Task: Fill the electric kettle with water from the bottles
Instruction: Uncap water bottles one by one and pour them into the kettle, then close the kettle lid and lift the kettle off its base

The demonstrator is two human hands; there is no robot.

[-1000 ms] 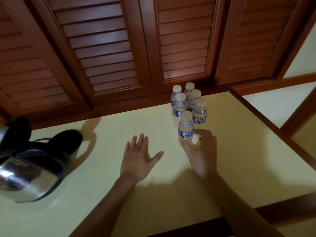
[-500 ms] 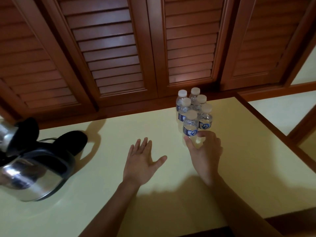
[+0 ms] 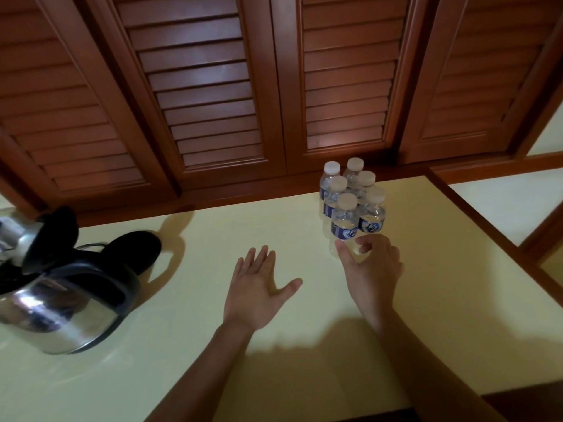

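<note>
Several small clear water bottles [image 3: 353, 190] with white caps and blue labels stand clustered at the back right of the pale yellow table [image 3: 198, 239]. My right hand [image 3: 371, 269] has thumb and fingers curled around the lower part of the nearest bottle [image 3: 345, 220], which stands upright on the table. My left hand [image 3: 259, 287] lies flat and empty on the table's middle, fingers spread. The steel electric kettle [image 3: 58, 315] sits at the far left, its black lid [image 3: 51, 229] flipped up.
A round black kettle base [image 3: 131, 249] with a cord lies just behind the kettle. Brown louvred wooden shutters [image 3: 213, 102] rise directly behind the table. A dark wooden rim [image 3: 475, 220] runs along the table's right edge.
The view has shifted slightly, so everything sits a little further right and lower. Both hands hold about the same places relative to the bottles and the table.
</note>
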